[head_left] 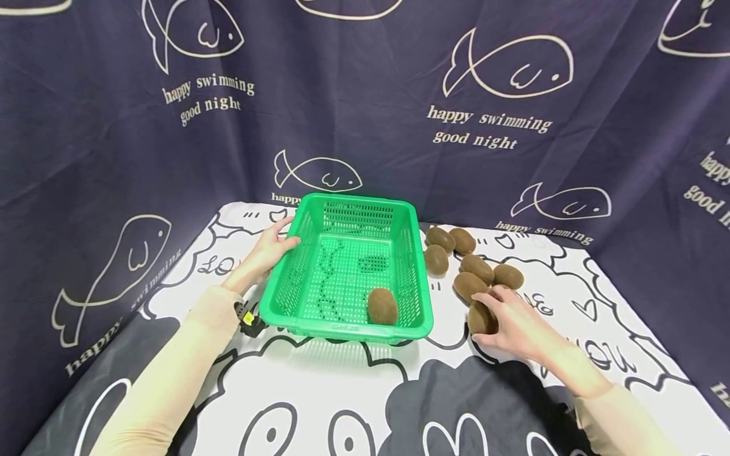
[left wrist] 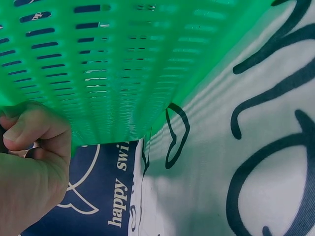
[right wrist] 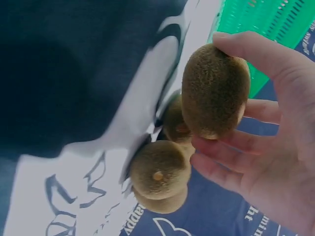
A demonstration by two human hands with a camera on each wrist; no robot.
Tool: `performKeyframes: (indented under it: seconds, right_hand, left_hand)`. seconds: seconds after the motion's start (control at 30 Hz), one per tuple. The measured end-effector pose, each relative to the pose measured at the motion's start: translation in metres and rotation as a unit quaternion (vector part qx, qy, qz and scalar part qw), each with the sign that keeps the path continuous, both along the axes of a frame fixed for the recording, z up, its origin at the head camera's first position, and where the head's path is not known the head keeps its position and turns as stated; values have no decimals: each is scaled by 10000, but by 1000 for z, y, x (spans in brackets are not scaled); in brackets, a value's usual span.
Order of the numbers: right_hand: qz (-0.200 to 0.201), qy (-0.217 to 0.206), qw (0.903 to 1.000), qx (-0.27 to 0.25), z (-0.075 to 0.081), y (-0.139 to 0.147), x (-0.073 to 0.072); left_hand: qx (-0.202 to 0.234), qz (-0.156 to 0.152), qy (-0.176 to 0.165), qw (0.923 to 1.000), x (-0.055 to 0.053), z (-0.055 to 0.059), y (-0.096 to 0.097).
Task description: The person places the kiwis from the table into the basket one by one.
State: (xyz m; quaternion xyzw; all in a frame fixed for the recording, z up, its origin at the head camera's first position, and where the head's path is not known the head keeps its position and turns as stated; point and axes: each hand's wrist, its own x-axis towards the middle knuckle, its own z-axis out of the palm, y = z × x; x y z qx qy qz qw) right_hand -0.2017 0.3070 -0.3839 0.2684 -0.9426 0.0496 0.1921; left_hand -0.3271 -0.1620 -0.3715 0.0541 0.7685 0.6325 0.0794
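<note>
My left hand (head_left: 267,252) holds the left rim of a green plastic basket (head_left: 423,278). In the left wrist view the curled fingers of that hand (left wrist: 39,147) show at the basket's slotted wall (left wrist: 108,73). One brown kiwi (head_left: 383,306) lies inside the basket at its near right corner. To the right of the basket, my right hand (head_left: 516,324) grips another kiwi (head_left: 480,318) between thumb and fingers. The right wrist view shows this kiwi (right wrist: 215,91) upright in the hand (right wrist: 283,123), thumb at one end and fingertips at the other.
Several loose kiwis lie right of the basket, among them one beside my right hand (head_left: 469,286) and a farther group at the back (head_left: 440,239). A white cloth with black drawings (head_left: 319,380) covers the table. Dark fish-print curtains (head_left: 365,95) hang behind and at the sides.
</note>
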Motion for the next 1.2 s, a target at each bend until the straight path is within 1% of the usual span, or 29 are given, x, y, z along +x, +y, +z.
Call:
performKeyframes:
  seconds: [0.07,0.13,0.3,0.4,0.53,0.63,0.73,0.87,1.03,1.2]
  right_hand:
    - [60,7,9998,-174,4,-3,-2]
    - [134,99,9993,-331,9,-6,-4]
    - [342,506,9957,-691,24,-14,-14]
    - [436,660,9929,-885,35,-19,-19]
    - [473,728,9904,-1079,49,-25,-25]
    - [459,707,9895,-1175,56,-29,-29]
    - [500,703,9887,-1225,58,-33,-33]
    - [544,643,9885,-1259,57,-37,-36]
    - [583,591,9884,-1275,56,-41,-37]
    - [778,666,9860,-1318,59,-46,-40]
  left_hand:
    - [2,9,5,10000,1,0,0]
    - [-5,16,1,10000,1,0,1]
    - [-35,4,-9,10000,1,-1,0]
    - [14,-5,-52,10000,1,-1,0]
    - [87,-15,-74,9999,0,-2,0]
    - [103,-38,-56,9999,-2,-3,0]
    - [119,-32,-24,9999,-2,-3,0]
    - [115,-16,21,9999,-1,-3,1]
    - [128,-22,-19,9999,0,-2,2]
    - [112,-24,-24,9999,-1,-3,1]
